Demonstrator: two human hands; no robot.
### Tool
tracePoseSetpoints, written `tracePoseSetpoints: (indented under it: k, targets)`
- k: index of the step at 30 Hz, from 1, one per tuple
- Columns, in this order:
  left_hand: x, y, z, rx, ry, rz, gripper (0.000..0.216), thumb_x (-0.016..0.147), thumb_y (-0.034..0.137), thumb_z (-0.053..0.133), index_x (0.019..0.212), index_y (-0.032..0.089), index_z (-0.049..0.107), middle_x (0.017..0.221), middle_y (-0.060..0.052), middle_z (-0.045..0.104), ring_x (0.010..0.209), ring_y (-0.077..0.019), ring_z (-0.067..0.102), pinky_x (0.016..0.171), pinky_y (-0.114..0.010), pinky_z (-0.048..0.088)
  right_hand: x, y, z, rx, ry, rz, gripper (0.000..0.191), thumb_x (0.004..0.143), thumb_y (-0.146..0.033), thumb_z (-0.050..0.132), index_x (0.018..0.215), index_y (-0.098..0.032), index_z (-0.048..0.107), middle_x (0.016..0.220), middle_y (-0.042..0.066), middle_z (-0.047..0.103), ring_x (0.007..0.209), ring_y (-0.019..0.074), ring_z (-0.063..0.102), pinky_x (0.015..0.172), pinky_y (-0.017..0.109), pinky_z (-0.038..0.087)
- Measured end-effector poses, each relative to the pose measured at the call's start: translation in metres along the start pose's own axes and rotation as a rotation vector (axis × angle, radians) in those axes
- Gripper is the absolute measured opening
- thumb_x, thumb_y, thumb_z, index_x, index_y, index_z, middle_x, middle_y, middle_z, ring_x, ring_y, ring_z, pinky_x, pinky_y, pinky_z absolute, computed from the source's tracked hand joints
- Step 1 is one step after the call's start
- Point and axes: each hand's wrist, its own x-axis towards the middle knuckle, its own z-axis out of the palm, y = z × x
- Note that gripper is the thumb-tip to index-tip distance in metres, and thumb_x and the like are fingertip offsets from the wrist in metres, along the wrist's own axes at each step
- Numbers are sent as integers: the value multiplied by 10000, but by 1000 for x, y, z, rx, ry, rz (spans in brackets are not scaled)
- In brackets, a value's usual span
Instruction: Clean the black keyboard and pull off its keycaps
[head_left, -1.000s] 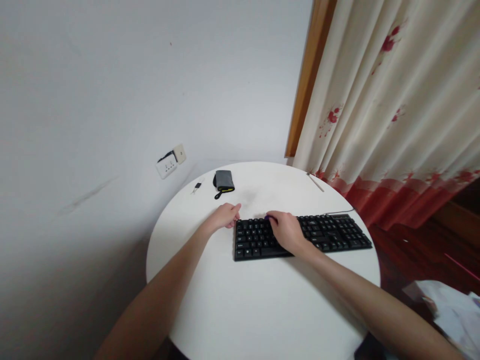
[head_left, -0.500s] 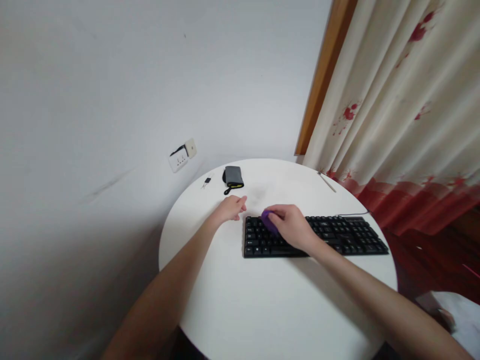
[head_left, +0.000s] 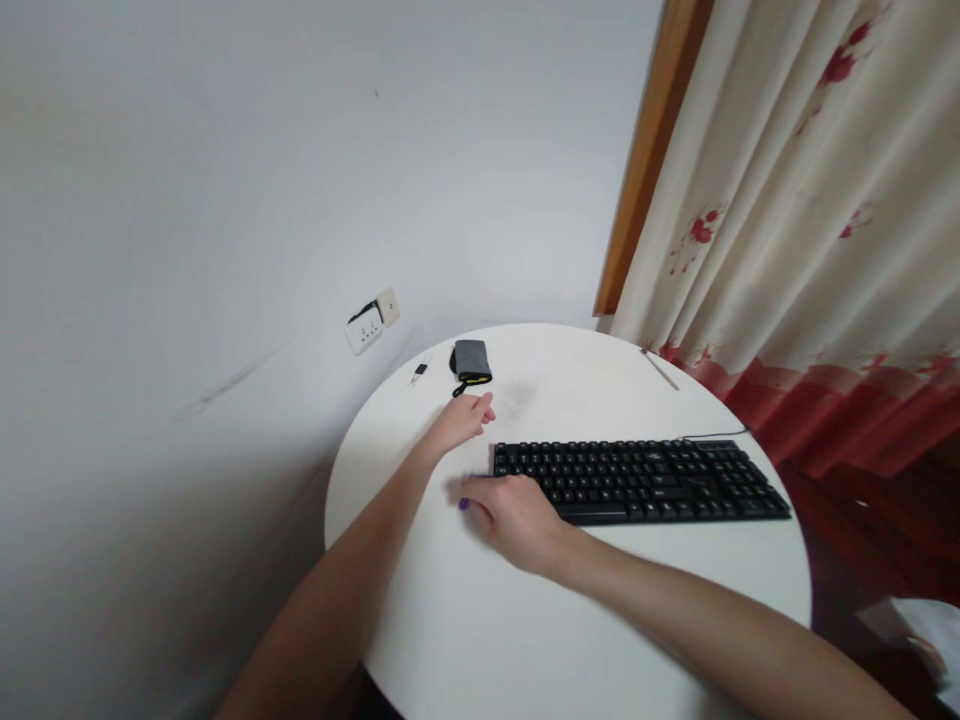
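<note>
My left arm (head_left: 349,590) is bare from the bottom of what I see all the way up to my left hand (head_left: 463,420). It is big and wide down low, and it gets skinny at my left wrist (head_left: 432,448). My right arm (head_left: 675,612) is bare too. It is long and smooth, wide near the bottom edge and thin by my right wrist (head_left: 561,550). The back of my right hand (head_left: 517,515) is wide and round. Both my hands are bare, with short, round-looking thumbs. My nails are too tiny and blurry to see well.
</note>
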Motion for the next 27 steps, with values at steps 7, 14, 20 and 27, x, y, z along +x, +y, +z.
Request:
tracePoseSetpoints:
  k: [7, 14, 20, 27]
  targets:
    - [-9, 15, 5, -118, 128, 253, 331, 879, 441, 526, 1009, 184, 687, 961, -80, 702, 796, -176, 642, 583, -226, 473, -5, 35, -48, 696, 201, 272, 254, 836, -237, 583, 985, -159, 773, 860, 41, 767, 696, 153, 664, 668, 270, 525]
    - [-46, 53, 28, 2, 247, 626, 201, 898, 366, 597, 970, 211, 702, 1015, -80, 683, 964, -209, 620, 833, -306, 489, -11, 89, -86, 1141, 573, 659, 195, 765, -244, 680, 906, -132, 755, 841, 67, 752, 717, 157, 666, 706, 286, 543]
    - [-65, 66, 49, 143, 144, 751, 318, 755, 395, 790, 1014, 234, 699, 1027, -82, 681, 1017, -258, 595, 933, -392, 464, -12, 76, -88, 1385, 531, 640, 312, 923, -329, 524, 1107, -117, 659, 844, 106, 754, 700, 170, 680, 745, 312, 531]
    - [-61, 64, 52, 23, 139, 570, 139, 850, 325, 646, 920, 227, 715, 964, -66, 706, 945, -224, 638, 889, -349, 496, -12, 60, -86, 1401, 489, 564, 384, 962, -380, 494, 1243, -129, 569, 915, 117, 755, 816, 187, 713, 901, 365, 522]
